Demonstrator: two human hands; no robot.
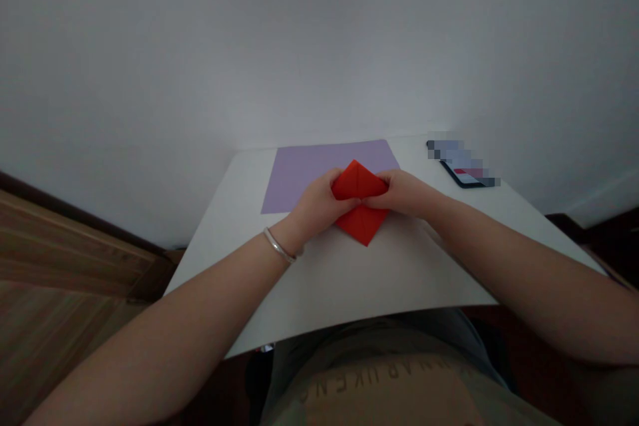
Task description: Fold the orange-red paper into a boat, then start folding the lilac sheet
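Lettered clothing (389,389) fills the bottom centre of the frame; beyond it I see the left hand (318,203) and right hand (403,193) gripping opposite sides of a folded red paper (357,180) mid-frame, a purple sheet (299,176) behind on the white table (359,286).

Folded paper (357,181): uniform red, in the grip
Sheet (304,176): plain light purple, beyond the grip
Table (319,296): white, below the grip
Bracelet (277,247): silver, left of the grip
Shirt (389,386): tan, dark lettering, nearside of grip
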